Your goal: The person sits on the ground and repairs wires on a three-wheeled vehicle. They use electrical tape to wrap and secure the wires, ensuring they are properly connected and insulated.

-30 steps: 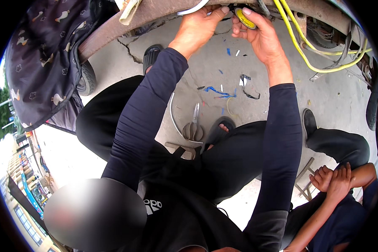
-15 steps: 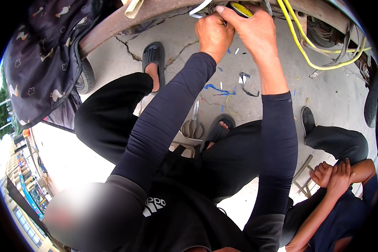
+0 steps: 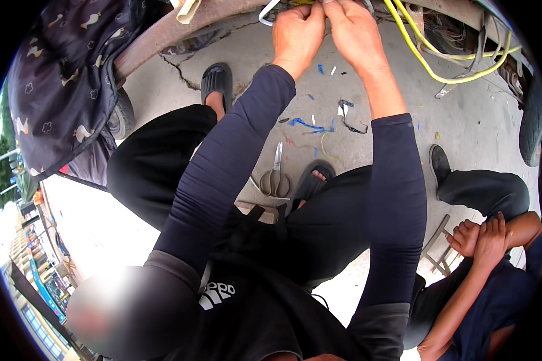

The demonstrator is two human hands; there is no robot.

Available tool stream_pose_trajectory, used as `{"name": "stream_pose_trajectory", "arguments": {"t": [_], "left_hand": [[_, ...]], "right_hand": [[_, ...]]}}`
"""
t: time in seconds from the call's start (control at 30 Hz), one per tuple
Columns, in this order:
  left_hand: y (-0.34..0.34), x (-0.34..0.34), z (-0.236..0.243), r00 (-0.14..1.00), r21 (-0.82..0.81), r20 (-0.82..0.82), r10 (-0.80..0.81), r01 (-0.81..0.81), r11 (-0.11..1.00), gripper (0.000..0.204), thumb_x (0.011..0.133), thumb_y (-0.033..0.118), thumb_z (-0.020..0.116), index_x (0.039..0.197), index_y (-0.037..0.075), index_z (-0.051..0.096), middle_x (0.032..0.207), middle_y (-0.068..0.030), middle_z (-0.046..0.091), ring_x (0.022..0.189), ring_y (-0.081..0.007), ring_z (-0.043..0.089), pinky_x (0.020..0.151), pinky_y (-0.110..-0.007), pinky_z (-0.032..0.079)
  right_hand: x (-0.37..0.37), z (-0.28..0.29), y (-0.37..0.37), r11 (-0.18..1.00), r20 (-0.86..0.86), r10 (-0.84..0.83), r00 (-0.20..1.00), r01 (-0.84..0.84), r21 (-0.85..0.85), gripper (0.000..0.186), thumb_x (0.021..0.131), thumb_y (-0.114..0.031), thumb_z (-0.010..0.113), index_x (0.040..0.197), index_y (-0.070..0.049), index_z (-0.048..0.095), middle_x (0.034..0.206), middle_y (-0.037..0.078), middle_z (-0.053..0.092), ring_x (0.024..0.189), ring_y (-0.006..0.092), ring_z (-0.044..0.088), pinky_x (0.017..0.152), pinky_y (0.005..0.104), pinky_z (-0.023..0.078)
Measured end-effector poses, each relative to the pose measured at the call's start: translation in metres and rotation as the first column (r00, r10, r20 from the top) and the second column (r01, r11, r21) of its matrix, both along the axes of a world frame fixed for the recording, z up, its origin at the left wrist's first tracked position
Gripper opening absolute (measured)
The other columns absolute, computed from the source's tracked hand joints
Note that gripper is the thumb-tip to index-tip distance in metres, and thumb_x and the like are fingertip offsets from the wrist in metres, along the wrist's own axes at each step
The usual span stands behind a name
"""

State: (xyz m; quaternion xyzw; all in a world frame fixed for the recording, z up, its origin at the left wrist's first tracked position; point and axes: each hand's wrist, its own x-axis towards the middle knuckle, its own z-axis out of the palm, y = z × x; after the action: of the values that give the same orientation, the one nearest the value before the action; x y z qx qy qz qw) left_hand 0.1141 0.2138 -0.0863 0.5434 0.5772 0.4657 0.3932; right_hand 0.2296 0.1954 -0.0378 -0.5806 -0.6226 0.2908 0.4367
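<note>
Beside the rusty beam [image 3: 159,47], close handwork.
Left hand [image 3: 298,36] and right hand [image 3: 358,39] curl close; I can't tell what they pinch. White cable [image 3: 264,13] bends beside the left; steadiness should help.

Grey concrete floor [image 3: 461,123] (cracked), bright daylight, windowed building [image 3: 35,322]

White lettering [image 3: 220,287]; slanted white stripes [image 3: 217,298] beside it; both on the black shirt [image 3: 256,316]

Scissors [image 3: 276,172] lie on the ground [image 3: 476,141], left of a sandal [image 3: 310,185]. Cables [image 3: 464,80] hang right of the right hand [image 3: 356,39].
</note>
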Motion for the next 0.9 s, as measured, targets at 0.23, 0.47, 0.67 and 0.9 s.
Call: {"name": "stream_pose_trajectory", "arguments": {"t": [0.23, 0.47, 0.67, 0.9], "left_hand": [[0.021, 0.002, -0.006, 0.887, -0.189, 0.455, 0.085, 0.003, 0.982, 0.032, 0.098, 0.034, 0.058, 0.089, 0.005, 0.070, 0.072, -0.0049, 0.063, 0.057, -0.0159, 0.053, 0.051, -0.034, 0.039], [0.024, 0.004, 0.015, 0.873, -0.322, 0.486, 0.028, 0.149, 0.935, 0.035, 0.101, 0.043, 0.054, 0.079, 0.017, 0.057, 0.062, 0.0042, 0.043, 0.046, -0.0100, 0.030, 0.044, -0.029, 0.024], [0.025, 0.001, 0.012, 0.909, -0.399, 0.416, -0.025, 0.208, 0.893, 0.037, 0.101, 0.048, 0.054, 0.083, 0.016, 0.059, 0.070, 0.0054, 0.046, 0.052, -0.0083, 0.034, 0.045, -0.027, 0.026], [0.018, -0.006, 0.002, 0.957, -0.371, 0.287, -0.035, 0.145, 0.917, 0.032, 0.097, 0.040, 0.067, 0.088, 0.009, 0.064, 0.069, 0.0023, 0.047, 0.053, -0.0081, 0.037, 0.046, -0.028, 0.027]], "right_hand": [[0.005, -0.020, 0.000, 0.979, 0.149, -0.160, 0.976, 0.137, 0.151, 0.027, 0.096, -0.015, 0.057, 0.114, 0.005, 0.064, 0.107, 0.027, 0.070, 0.101, 0.0420, 0.067, 0.090, 0.0456, 0.052], [0.006, -0.021, 0.002, 0.960, 0.282, -0.173, 0.944, 0.098, 0.262, 0.023, 0.094, -0.013, 0.061, 0.111, 0.001, 0.064, 0.104, 0.029, 0.069, 0.101, 0.0454, 0.066, 0.086, 0.0511, 0.052], [0.025, -0.026, 0.010, 0.953, 0.255, -0.054, 0.965, -0.027, 0.302, 0.021, 0.093, -0.013, 0.063, 0.109, 0.001, 0.067, 0.098, 0.030, 0.069, 0.098, 0.0458, 0.066, 0.084, 0.0538, 0.052], [0.027, -0.034, 0.008, 0.967, 0.446, -0.214, 0.869, 0.123, 0.225, 0.020, 0.090, -0.013, 0.068, 0.103, 0.002, 0.069, 0.087, 0.029, 0.069, 0.085, 0.0476, 0.068, 0.077, 0.0530, 0.055]]}}
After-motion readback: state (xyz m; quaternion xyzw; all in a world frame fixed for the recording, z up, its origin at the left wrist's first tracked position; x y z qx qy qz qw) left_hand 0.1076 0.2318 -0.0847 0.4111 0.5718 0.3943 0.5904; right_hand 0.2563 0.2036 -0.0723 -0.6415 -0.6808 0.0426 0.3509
